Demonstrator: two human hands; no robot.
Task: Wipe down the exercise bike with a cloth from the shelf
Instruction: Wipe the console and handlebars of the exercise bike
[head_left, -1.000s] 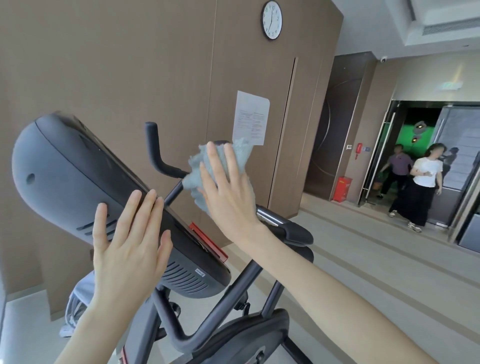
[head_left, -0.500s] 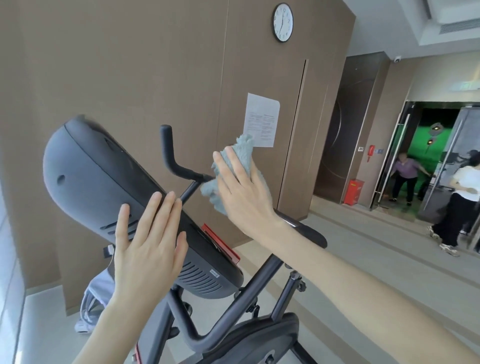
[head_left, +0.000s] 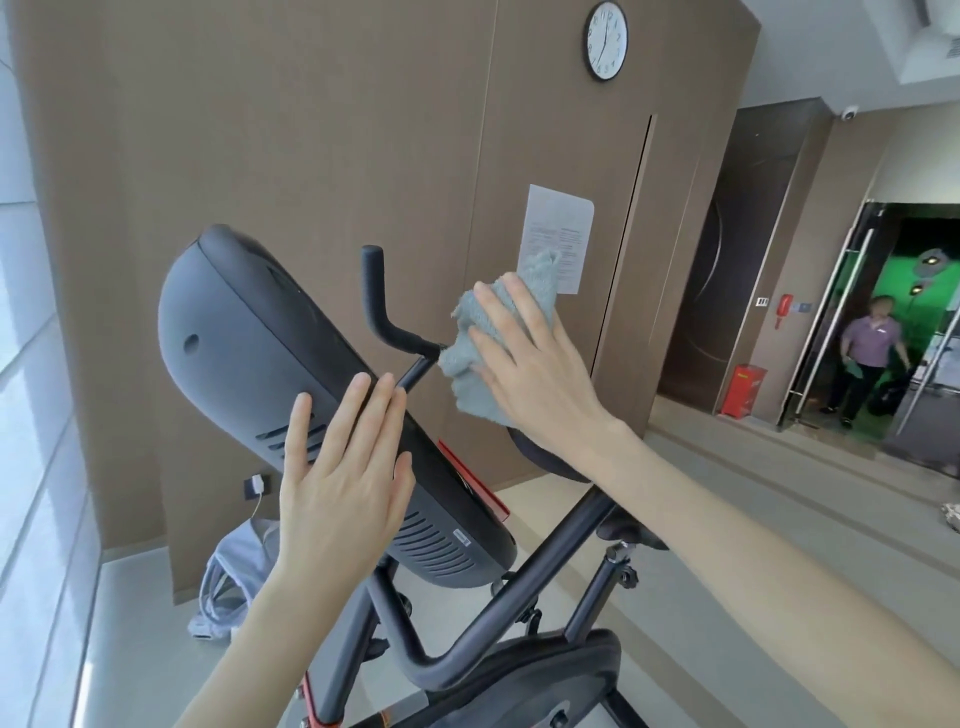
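Two flat, straight-fingered hands: left hand (head_left: 343, 499) is bracing the bike console (head_left: 249, 332), right hand (head_left: 535, 379) is pressing a limp, probably easily bunching cloth (head_left: 470, 364) against the handlebar (head_left: 374, 291).

Left hand (head_left: 343, 483) and right hand (head_left: 535, 384) are raised, palms forward, fingers straight

High on the brown panelled wall (head_left: 311, 130), a round white clock (head_left: 605, 40); lower down, a printed sheet (head_left: 563, 223) stuck to the panel. On the floor against the wall, a slumped grey backpack (head_left: 223, 587), below a white charger (head_left: 256, 486) plugged into a socket. Near the far doorway, a red box (head_left: 743, 391) and a person in a purple shirt (head_left: 870, 348). Up in the corner, a dome camera (head_left: 849, 126).
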